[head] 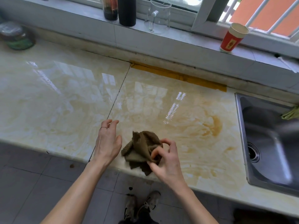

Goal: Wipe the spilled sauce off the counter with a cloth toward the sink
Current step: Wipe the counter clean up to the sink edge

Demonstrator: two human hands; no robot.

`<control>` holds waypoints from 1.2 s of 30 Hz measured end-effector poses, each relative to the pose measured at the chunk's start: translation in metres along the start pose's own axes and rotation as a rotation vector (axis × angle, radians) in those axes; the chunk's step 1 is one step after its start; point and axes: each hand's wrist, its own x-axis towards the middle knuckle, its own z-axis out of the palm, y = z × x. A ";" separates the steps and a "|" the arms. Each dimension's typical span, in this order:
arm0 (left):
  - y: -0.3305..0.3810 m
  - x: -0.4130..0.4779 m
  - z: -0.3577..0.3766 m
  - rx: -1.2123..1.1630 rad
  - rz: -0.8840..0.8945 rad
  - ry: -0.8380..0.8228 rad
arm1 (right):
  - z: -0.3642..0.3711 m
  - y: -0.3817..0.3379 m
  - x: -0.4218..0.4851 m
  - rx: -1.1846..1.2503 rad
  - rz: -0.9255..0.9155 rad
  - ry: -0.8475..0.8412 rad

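Right now the right hand (163, 160) is pinching a crumpled olive-brown knitted cloth (140, 147) between its thumb and curled fingers. It is holding the cloth bunched over the front edge of the glossy cream marble-patterned counter (64, 94), well to the left of the rectangular stainless-steel sink (265, 143); whether the cloth is touching the surface cannot be told. The left hand (107, 141) is hovering just beside the cloth, on the side away from the sink, its fingers loosely spread and gripping nothing. Orange-brown sauce smears (215, 125) are lying between the cloth and the sink, the darkest curving close to the sink's left rim and paler swirls spreading toward the counter's front edge. A pale green rag (291, 113) is draping over the sink's far rim. A mustard-yellow tape strip (178, 75) is running along the counter's back edge, ending just behind the sink's far left corner. On the grey windowsill (186, 41) behind the sink, a red-and-white paper cup (233, 38) is standing nearest to it, with a clear glass jug (159, 15), a matte black cylindrical bottle (127, 11) and a dark sauce bottle (110, 8) standing progressively farther left. A blurred green-labelled jar (17, 38) is sitting on the counter farthest from the sink.
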 end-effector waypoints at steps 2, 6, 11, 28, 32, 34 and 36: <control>-0.001 0.001 0.001 0.002 0.009 0.002 | -0.010 0.013 -0.010 -0.135 -0.040 -0.065; -0.001 -0.001 0.004 0.006 0.004 0.000 | -0.016 -0.001 0.000 -0.164 -0.134 0.030; 0.003 -0.003 0.006 0.018 0.024 -0.002 | 0.026 0.008 0.011 -0.580 -0.434 -0.142; -0.006 -0.007 0.002 0.017 0.011 -0.012 | -0.023 0.040 0.043 -0.631 -0.048 0.285; -0.007 -0.006 0.008 0.026 0.019 -0.017 | -0.004 0.010 0.017 -0.656 -0.366 0.218; -0.006 -0.007 0.009 0.025 0.027 -0.017 | 0.011 0.002 -0.004 -0.676 -0.494 0.055; -0.005 -0.007 0.010 0.031 0.046 -0.015 | 0.013 0.004 -0.011 -0.696 -0.448 0.015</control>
